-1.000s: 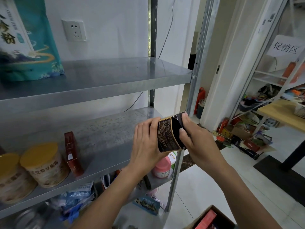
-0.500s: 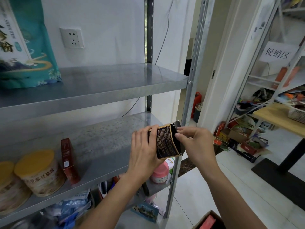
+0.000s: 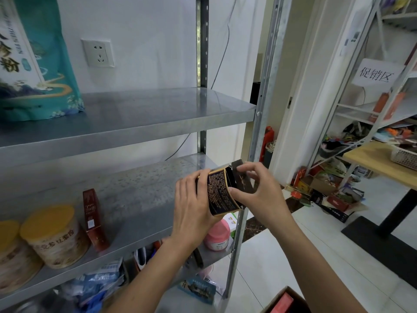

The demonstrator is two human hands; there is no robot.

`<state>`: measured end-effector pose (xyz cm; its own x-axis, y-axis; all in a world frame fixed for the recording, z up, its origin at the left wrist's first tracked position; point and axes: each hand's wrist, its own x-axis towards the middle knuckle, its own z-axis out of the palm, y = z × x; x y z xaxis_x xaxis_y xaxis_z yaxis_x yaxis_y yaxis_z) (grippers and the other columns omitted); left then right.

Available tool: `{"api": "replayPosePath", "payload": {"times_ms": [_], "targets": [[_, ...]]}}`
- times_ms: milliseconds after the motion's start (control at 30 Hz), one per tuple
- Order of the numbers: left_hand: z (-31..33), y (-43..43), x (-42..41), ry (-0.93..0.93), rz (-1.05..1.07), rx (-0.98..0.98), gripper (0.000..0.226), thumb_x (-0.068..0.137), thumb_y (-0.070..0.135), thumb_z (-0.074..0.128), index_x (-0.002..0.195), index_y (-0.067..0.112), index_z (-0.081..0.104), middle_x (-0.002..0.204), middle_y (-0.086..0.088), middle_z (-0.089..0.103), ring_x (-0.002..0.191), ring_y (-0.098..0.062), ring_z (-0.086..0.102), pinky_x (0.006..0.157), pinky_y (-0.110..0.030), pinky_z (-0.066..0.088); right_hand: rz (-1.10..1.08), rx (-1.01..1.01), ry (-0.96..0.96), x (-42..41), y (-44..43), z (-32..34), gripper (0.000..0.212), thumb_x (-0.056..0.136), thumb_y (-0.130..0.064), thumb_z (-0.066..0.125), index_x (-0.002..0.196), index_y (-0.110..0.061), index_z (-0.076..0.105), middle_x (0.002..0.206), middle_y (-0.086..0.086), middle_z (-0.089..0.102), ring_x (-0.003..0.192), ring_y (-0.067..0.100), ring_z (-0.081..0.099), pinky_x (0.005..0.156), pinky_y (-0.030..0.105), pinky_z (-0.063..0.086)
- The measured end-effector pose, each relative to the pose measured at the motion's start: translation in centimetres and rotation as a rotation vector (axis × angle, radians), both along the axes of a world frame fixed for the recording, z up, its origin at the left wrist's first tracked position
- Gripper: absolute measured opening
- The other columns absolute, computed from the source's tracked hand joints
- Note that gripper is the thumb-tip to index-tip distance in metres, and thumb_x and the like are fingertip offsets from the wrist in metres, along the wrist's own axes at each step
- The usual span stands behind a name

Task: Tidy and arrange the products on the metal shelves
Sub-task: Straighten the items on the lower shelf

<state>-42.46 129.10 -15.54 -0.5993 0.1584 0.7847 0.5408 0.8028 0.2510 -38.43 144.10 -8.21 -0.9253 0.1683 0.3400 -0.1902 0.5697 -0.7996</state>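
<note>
Box [image 3: 222,190], head view: black with gold trim and dense small print, top edge crumpled; held between both hands, over the front right end of the middle shelf [image 3: 135,199].
Left hand [image 3: 194,206]: curled round the box's left side, likely steadying it.
Right hand [image 3: 255,195]: pinching the dark end flap [image 3: 240,179] with thumb and fingertips, probably to press it closed before shelving.
Red carton [image 3: 94,220]: upright, well left of the left hand.

The right hand [image 3: 259,195] no longer covers the black box [image 3: 220,190]; its fingers [image 3: 252,168] now pinch the flap [image 3: 238,179].
</note>
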Motion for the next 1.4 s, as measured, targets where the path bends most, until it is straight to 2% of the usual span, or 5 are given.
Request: {"api": "replayPosePath", "payload": {"times_ms": [333, 567, 833, 1033, 1400], "targets": [[0.3, -0.2, 0.4, -0.034, 0.003, 0.052, 0.095, 0.065, 0.059, 0.073, 0.137, 0.007, 0.037, 0.124, -0.015, 0.049, 0.113, -0.025, 0.043, 0.094, -0.046, 0.046, 0.029, -0.051, 0.007, 0.8, -0.2, -0.6, 0.051, 0.084, -0.021, 0.074, 0.132, -0.020, 0.058, 0.140, -0.001, 0.054, 0.132, 0.009, 0.047, 0.112, 0.035, 0.039], [0.4, -0.2, 0.5, -0.042, 0.014, 0.032, 0.095, 0.064, 0.060, 0.071, 0.137, 0.007, 0.040, 0.124, -0.015, 0.050, 0.113, -0.025, 0.044, 0.094, -0.046, 0.046, -0.215, -0.024, 0.262, 0.8, -1.6, 0.5, 0.025, 0.094, -0.017, 0.062, 0.118, -0.018, 0.069, 0.110, 0.000, 0.073, 0.099, 0.013, 0.066, 0.091, 0.042, 0.054], [-0.7, -1.0, 0.5, -0.152, -0.033, 0.151, 0.096, 0.064, 0.061, 0.065, 0.141, 0.015, 0.031, 0.128, -0.007, 0.044, 0.117, -0.023, 0.043, 0.097, -0.046, 0.044, -0.258, 0.208, 0.383, -0.6, 0.7, 1.0, 0.035, 0.101, -0.014, 0.049, 0.135, -0.015, 0.056, 0.109, -0.009, 0.062, 0.094, 0.005, 0.055, 0.071, 0.002, 0.039], [-1.2, -1.4, 0.3, -0.131, -0.122, 0.273, 0.099, 0.064, 0.062, 0.073, 0.141, 0.014, 0.032, 0.132, 0.000, 0.039, 0.122, -0.006, 0.032, 0.102, -0.036, 0.039, -0.260, 0.571, 0.549, -1.5, 3.0, 0.2, 0.053, 0.099, -0.035, 0.040, 0.145, -0.008, 0.042, 0.117, 0.010, 0.064, 0.093, 0.024, 0.060, 0.078, 0.032, 0.045], [-1.3, -1.1, -0.1, -0.062, -0.169, 0.302, 0.096, 0.066, 0.062, 0.073, 0.138, 0.010, 0.033, 0.133, -0.004, 0.042, 0.123, -0.009, 0.035, 0.102, -0.034, 0.041, 0.110, -0.162, 0.480, 3.0, -2.1, -0.4, 0.042, 0.096, -0.014, 0.054, 0.137, -0.015, 0.044, 0.124, -0.021, 0.053, 0.113, -0.019, 0.050, 0.088, 0.008, 0.047]]}}
